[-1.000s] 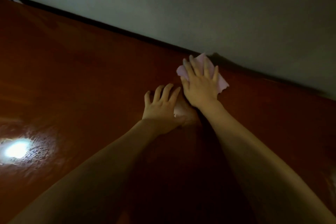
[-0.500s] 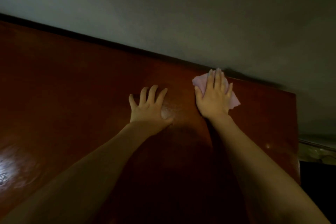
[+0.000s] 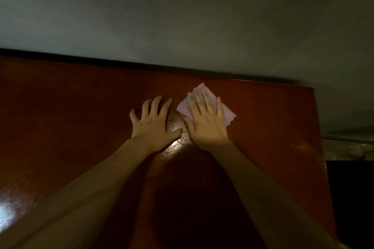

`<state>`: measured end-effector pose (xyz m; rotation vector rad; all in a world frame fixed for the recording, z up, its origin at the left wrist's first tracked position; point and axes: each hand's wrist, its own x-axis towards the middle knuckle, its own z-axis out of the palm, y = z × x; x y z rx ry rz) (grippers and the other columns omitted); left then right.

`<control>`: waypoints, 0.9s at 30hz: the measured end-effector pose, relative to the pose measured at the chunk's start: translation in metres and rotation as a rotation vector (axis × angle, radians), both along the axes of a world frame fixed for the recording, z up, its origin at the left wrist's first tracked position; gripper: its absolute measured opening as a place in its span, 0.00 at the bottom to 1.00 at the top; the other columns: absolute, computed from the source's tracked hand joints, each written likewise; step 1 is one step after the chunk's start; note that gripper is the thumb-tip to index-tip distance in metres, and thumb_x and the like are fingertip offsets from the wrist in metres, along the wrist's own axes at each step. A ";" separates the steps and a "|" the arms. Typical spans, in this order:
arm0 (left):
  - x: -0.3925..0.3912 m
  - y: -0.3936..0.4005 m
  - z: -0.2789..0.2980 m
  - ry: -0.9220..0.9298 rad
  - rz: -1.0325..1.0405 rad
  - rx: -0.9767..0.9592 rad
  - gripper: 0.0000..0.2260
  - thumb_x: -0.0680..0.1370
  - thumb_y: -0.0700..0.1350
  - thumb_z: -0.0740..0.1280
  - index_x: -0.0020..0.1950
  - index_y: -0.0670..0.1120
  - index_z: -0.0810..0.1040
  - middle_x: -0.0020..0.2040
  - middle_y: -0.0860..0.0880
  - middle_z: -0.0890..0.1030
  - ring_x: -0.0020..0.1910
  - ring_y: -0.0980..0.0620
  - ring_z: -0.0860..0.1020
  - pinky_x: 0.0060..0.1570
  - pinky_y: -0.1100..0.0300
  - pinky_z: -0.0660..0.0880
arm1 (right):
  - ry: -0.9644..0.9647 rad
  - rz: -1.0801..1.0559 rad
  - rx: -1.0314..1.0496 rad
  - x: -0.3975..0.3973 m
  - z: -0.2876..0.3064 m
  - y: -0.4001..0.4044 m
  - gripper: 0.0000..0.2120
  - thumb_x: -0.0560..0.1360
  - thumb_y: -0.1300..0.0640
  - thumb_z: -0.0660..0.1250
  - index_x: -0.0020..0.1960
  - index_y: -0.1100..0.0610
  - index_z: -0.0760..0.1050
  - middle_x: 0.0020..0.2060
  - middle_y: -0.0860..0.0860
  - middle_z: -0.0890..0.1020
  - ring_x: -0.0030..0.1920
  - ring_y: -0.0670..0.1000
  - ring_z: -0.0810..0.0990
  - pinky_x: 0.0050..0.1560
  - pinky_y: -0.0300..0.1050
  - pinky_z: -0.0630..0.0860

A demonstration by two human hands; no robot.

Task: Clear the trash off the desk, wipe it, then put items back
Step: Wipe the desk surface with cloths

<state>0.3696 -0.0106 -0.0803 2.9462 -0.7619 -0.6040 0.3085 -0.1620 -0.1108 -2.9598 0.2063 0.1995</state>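
A glossy red-brown desk [image 3: 70,119] fills the lower view and ends against a grey wall. A pink cloth [image 3: 227,114] lies flat on the desk near its far edge. My right hand [image 3: 206,121] presses down on the cloth with its fingers spread over it, so only the cloth's edges show. My left hand [image 3: 154,125] rests flat on the bare desk just left of the cloth, fingers apart, holding nothing. A bright glare spot sits on the wood between the two hands.
The grey wall [image 3: 182,16] rises directly behind the desk. The desk's right edge [image 3: 318,127] drops off to a dark area, with a pale floor strip [image 3: 348,147] beyond. Another glare patch lies at the lower left.
The view has swung right, bringing the desk's right edge into sight. My right hand with the cloth has drawn back from the wall edge, closer to my left hand.
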 end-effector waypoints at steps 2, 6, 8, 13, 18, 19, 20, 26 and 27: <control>0.001 -0.002 0.001 0.003 -0.010 0.022 0.41 0.71 0.70 0.58 0.77 0.56 0.43 0.76 0.51 0.45 0.75 0.46 0.45 0.69 0.37 0.50 | 0.020 -0.096 0.009 -0.016 0.004 -0.013 0.33 0.77 0.38 0.37 0.75 0.56 0.35 0.75 0.53 0.38 0.75 0.51 0.35 0.70 0.54 0.30; 0.003 0.000 0.001 0.011 -0.022 0.018 0.42 0.71 0.69 0.58 0.77 0.55 0.42 0.76 0.51 0.44 0.75 0.45 0.44 0.69 0.36 0.49 | 0.105 -0.341 -0.040 -0.010 0.007 -0.038 0.33 0.80 0.39 0.41 0.77 0.55 0.36 0.76 0.57 0.37 0.76 0.56 0.35 0.71 0.58 0.32; 0.003 0.002 0.000 0.008 -0.037 0.013 0.41 0.72 0.69 0.58 0.77 0.55 0.42 0.77 0.51 0.44 0.75 0.46 0.44 0.70 0.37 0.48 | 0.080 -0.445 -0.035 0.011 0.006 -0.040 0.31 0.81 0.41 0.43 0.77 0.53 0.38 0.77 0.57 0.39 0.76 0.57 0.36 0.72 0.62 0.35; -0.002 0.012 -0.002 -0.029 -0.082 -0.046 0.39 0.72 0.67 0.59 0.77 0.55 0.46 0.77 0.50 0.47 0.74 0.47 0.47 0.70 0.42 0.49 | 0.056 -0.385 0.010 0.038 0.006 -0.018 0.29 0.81 0.43 0.44 0.78 0.52 0.41 0.77 0.52 0.42 0.76 0.60 0.38 0.71 0.65 0.37; -0.030 0.028 -0.004 -0.032 -0.083 -0.042 0.38 0.73 0.67 0.57 0.77 0.54 0.47 0.77 0.50 0.49 0.74 0.46 0.49 0.71 0.47 0.48 | 0.000 -0.163 0.009 0.012 0.004 0.023 0.28 0.81 0.43 0.45 0.78 0.51 0.44 0.78 0.50 0.45 0.76 0.59 0.39 0.71 0.64 0.37; -0.037 0.030 -0.004 -0.027 -0.075 -0.038 0.39 0.71 0.69 0.55 0.77 0.54 0.48 0.77 0.49 0.49 0.74 0.46 0.49 0.71 0.47 0.49 | 0.002 -0.118 0.011 -0.001 0.003 0.031 0.28 0.81 0.43 0.45 0.78 0.50 0.45 0.78 0.49 0.46 0.76 0.59 0.40 0.71 0.65 0.37; -0.043 0.031 -0.003 -0.023 -0.069 -0.034 0.41 0.68 0.70 0.50 0.77 0.54 0.48 0.77 0.49 0.50 0.74 0.46 0.49 0.71 0.47 0.49 | -0.001 -0.069 0.011 -0.016 0.003 0.036 0.28 0.81 0.43 0.46 0.78 0.50 0.46 0.78 0.49 0.47 0.77 0.59 0.42 0.71 0.66 0.39; -0.068 0.039 0.003 0.024 -0.085 0.044 0.48 0.59 0.71 0.38 0.77 0.54 0.45 0.77 0.50 0.47 0.74 0.46 0.47 0.71 0.46 0.49 | 0.053 -0.024 -0.051 -0.099 0.003 0.016 0.30 0.79 0.37 0.39 0.76 0.47 0.52 0.76 0.53 0.55 0.75 0.60 0.51 0.67 0.70 0.47; -0.071 0.040 0.004 0.028 -0.090 0.052 0.48 0.58 0.71 0.38 0.77 0.54 0.44 0.77 0.50 0.46 0.74 0.46 0.47 0.72 0.46 0.48 | 0.068 -0.072 -0.049 -0.103 0.004 0.008 0.31 0.77 0.35 0.35 0.77 0.46 0.46 0.76 0.53 0.48 0.75 0.60 0.45 0.67 0.69 0.42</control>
